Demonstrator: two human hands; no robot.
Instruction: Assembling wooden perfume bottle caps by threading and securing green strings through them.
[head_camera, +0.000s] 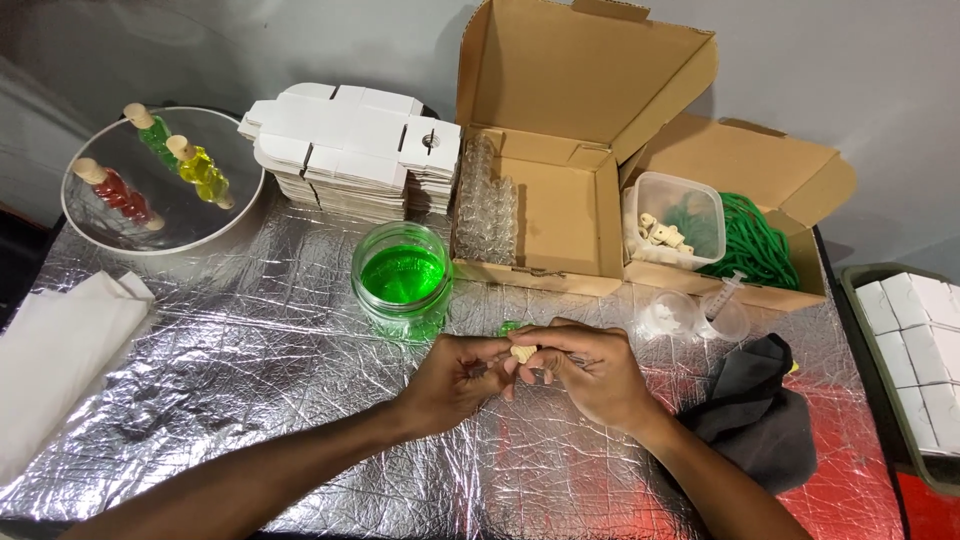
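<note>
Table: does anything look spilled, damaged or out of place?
Nothing stands out. The jar of green liquid stands upright with no spill visible on the foil cover. Both hands hold a small corked bottle.

Wall (860, 60): plain grey, matte, running behind the table; soft shadows of the open box flaps fall on it.
Table (250, 400): covered in crinkled silver foil sheet, quilted pattern.
Light: bright overhead glare on the foil at the table's middle; reddish tint on the foil at the table's right edge.
Surroundings: dark at the table's left edge, detail unclear.
</note>
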